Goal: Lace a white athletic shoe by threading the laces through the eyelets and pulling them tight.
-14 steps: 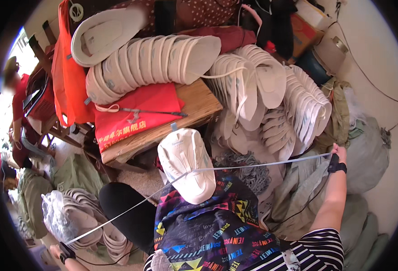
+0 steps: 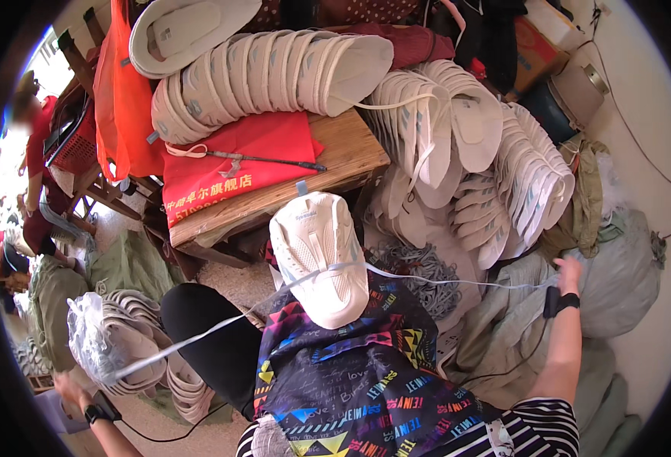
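A white shoe upper sits toe-down over my lap, with a small grey-blue loop at its top. A pale shoelace crosses it and trails slack to both sides. My left hand, at the lower left, is apart from the lace's left end; its fingers are slightly blurred but look open. At the right, my right hand has its fingers extended, and the lace's right end lies just below them near the wrist. Each wrist wears a black band with a small cabled device.
A wooden bench ahead carries a row of nested shoe uppers and a red bag under a thin hooked tool. More stacked uppers stand right, above grey laces. Large sacks flank me. Another person stands far left.
The lace, taut between my hands before, now sags and looks released at both ends. My left hand has moved up and outward. The whole view has shifted slightly.
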Tool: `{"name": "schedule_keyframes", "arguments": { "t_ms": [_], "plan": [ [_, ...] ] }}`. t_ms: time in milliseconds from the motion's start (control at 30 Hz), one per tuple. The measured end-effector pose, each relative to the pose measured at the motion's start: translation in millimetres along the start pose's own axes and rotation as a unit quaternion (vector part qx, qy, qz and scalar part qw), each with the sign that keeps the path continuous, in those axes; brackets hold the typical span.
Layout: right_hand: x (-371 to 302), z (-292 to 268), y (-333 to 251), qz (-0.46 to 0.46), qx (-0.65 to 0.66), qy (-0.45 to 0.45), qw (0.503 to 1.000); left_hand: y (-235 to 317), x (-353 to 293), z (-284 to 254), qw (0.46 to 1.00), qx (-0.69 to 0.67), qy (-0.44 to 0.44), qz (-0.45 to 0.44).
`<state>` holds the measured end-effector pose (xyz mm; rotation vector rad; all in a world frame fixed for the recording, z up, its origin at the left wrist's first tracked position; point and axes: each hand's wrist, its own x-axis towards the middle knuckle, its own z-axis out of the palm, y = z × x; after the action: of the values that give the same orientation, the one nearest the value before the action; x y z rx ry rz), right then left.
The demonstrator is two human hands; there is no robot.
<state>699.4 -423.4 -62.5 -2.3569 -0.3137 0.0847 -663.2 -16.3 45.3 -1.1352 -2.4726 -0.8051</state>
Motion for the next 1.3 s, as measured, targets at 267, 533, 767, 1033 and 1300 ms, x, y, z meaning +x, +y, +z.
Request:
{"name": "schedule_keyframes", "arguments": {
  "t_ms": [267, 533, 767, 1033, 1300],
  "plan": [
    [-297.9, 185.8, -325.4, -0.035, 0.193, -0.546, 0.814, 376.5, -298.4, 2.4, 0.825, -0.342, -0.362, 0.267],
    [-386.1, 247.8, -381.7, -0.138, 0.259, -0.590, 0.753, 467.2, -437.3, 11.0, 0.533, -0.569, -0.626, 0.028],
    [-374.3, 248.0, -392.2, -0.142, 0.133, -0.624, 0.757, 467.6, -449.4, -2.0, 0.528, -0.489, -0.695, 0.009],
    [-383.5, 240.2, -428.1, -0.481, -0.083, -0.469, 0.736, 467.5, -441.2, -9.6, 0.564, -0.373, -0.735, 0.051],
    [-407.7, 238.6, -437.5, -0.719, -0.215, -0.317, 0.579, 468.5, -446.4, -2.2, 0.630, -0.349, -0.671, 0.178]
  ]
}}
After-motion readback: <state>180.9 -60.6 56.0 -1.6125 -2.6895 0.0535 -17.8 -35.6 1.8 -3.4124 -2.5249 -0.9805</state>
